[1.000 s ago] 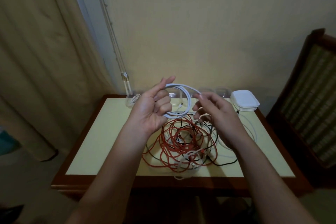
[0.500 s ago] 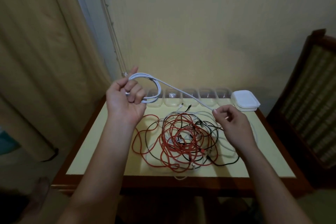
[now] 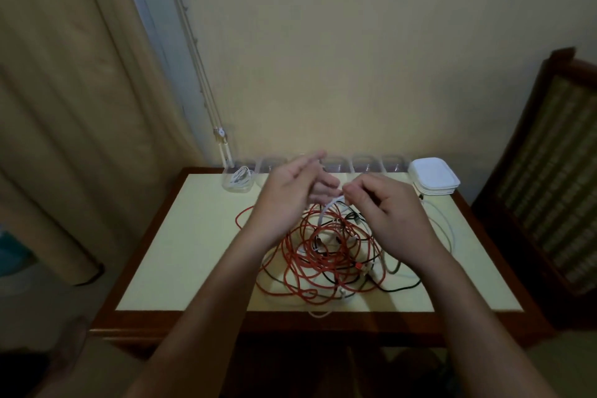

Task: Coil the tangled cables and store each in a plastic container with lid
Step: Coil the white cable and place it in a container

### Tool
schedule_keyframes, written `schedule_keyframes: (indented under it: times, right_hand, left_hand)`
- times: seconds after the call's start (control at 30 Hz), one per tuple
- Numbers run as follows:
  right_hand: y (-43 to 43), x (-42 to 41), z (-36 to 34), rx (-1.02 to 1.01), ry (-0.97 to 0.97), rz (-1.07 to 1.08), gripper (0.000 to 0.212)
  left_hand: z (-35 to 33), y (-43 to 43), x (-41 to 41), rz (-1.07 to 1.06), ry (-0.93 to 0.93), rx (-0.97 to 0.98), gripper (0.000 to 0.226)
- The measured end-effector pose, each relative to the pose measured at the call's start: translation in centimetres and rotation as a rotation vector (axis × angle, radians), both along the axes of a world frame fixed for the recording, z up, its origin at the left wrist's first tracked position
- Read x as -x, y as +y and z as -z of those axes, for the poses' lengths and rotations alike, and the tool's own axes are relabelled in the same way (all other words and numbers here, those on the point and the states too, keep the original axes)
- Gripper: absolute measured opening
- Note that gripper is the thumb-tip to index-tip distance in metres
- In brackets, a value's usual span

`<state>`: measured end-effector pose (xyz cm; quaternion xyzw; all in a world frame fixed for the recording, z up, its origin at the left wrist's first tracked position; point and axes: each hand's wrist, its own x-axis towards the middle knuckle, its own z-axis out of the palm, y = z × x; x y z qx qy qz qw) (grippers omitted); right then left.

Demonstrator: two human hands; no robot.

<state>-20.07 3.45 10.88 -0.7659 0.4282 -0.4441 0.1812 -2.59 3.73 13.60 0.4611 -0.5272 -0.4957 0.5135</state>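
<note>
**A:** Where is the white cable at this moment?

**B:** It rises out of the heap, just under the fingers. The right hand has its fingers curled, and the thumb and forefinger seem to pinch the cable at its top. The left hand is blurred. Its fingers look rather straight, but I cannot tell whether they carry any cable behind the palm.

**A:** So what can go wrong from here?

**B:** The lower part of the white cable runs down into the red cable and the black cable. These lie crossed over each other below both hands on the counter. If the right fingers pull up quickly, I think the loops will tighten into a knot. Or the whole heap will be dragged along (one white loop hangs over the near edge of the counter, below the wrists, so it could slide off).

**A:** And the containers?

**B:** The clear containers stand in a row just beyond the fingers. The lids are stacked to the right of the right fingers. A wide swing while winding could knock them over. The leftmost container, to the left of the left fingers, holds a coiled white cable and has no lid on, so a push could spill it.
</note>
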Motion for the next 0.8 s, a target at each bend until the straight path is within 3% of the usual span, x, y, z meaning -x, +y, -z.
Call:
schedule_keyframes:
  times: [0.13,0.23,0.37,0.57,0.67,0.8]
  right_hand:
    - [-0.2,-0.4,-0.3,-0.062,-0.123,-0.001,0.018]
    - [-0.3,-0.4,-0.1,-0.106,-0.187,0.006,0.006]
    - [-0.4,0.5,0.6,-0.090,-0.125,0.038,0.014]
    - [-0.8,1.9,2.1,-0.181,-0.132,0.116,0.007]
    - [-1.1,2.3,2.3,-0.209,-0.159,0.127,0.009]
    - [-1.3,2.4,2.2,-0.272,-0.301,0.149,0.010]
  left_hand:
    - [0.9,0.1,0.9,0.145,-0.064,-0.053,0.033]
    - [1.2,0.0,0.9,0.201,0.053,-0.161,0.031]
    - [1.1,0.0,0.5,0.150,0.147,-0.167,0.029]
    - [0.8,-0.6,-1.1,0.061,0.414,-0.212,0.046]
    - [0.6,-1.0,-1.5,0.044,0.492,-0.219,0.025]
    - [0.2,-1.1,-1.9,0.029,0.527,-0.234,0.019]
